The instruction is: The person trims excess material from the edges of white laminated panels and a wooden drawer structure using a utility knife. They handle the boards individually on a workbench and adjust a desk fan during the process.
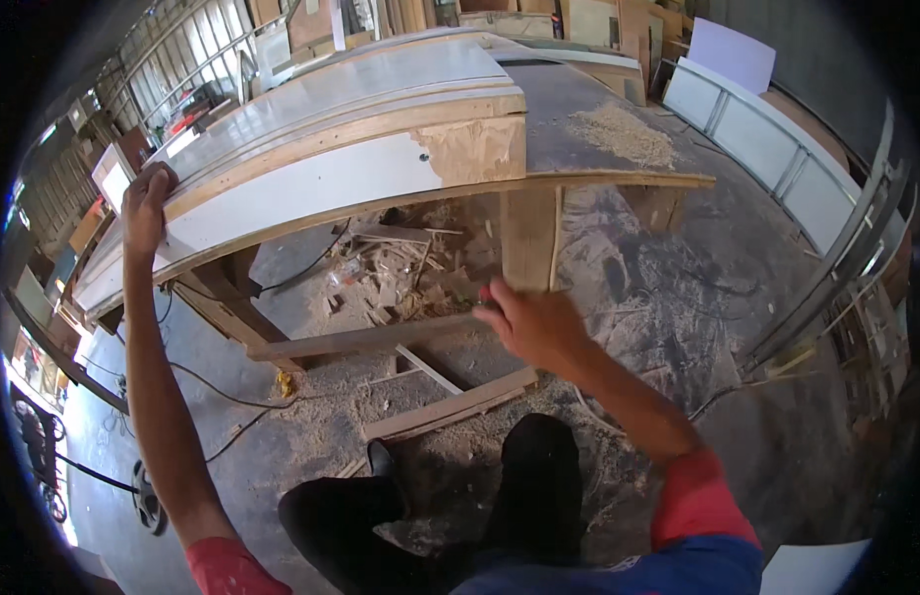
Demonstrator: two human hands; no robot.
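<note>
A white panel door with wooden edging (311, 188) lies along the workbench, its near edge facing me. Bare wood shows through a rough, stripped patch (477, 152) at its right end, beside a small dark hole. At the panel's far left end, my left hand (146, 211) is closed over the edge, fingers bent on top. My right hand (534, 322) is a fist in front of the bench leg, below the bench top. From it pokes a small red and dark object (486, 295), blurred and mostly hidden by the fingers.
The wooden bench leg (528, 238) and lower rail (381, 338) stand before my knees. Offcuts (391, 268) and shavings litter the floor, with a loose board (450, 405) nearest me. A cable (217, 392) runs at left. Sawdust (627, 136) is heaped on the bench.
</note>
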